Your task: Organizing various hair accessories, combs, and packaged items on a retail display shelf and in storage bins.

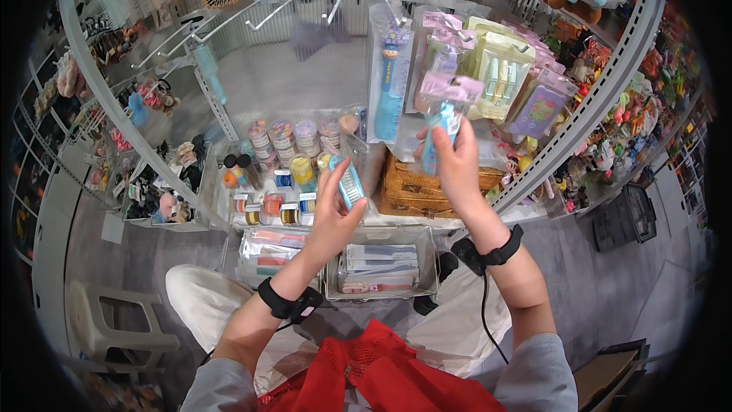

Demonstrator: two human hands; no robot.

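Note:
My left hand (331, 217) grips a small light-blue hairbrush (349, 183) with pale bristles, tilted, above the shelf. In my right hand (461, 161) is a blurred blue item (439, 134) in a clear bag with a pink header card (452, 87); its exact kind is hard to tell. That bag is held up in front of the hanging packs, near pale-yellow packs of hair clips (498, 77) and a purple packaged item (537, 111). Left of it hangs a long blue comb with a giraffe-style handle (389, 91) in clear packaging.
Bare metal hooks (286, 8) jut from the clear back panel. Jars of hair ties (281, 134) and small spools (290, 214) stand on the shelf beside a woven brown basket (412, 189). Below are clear bins of packaged combs (380, 263). A plastic stool (114, 320) stands left.

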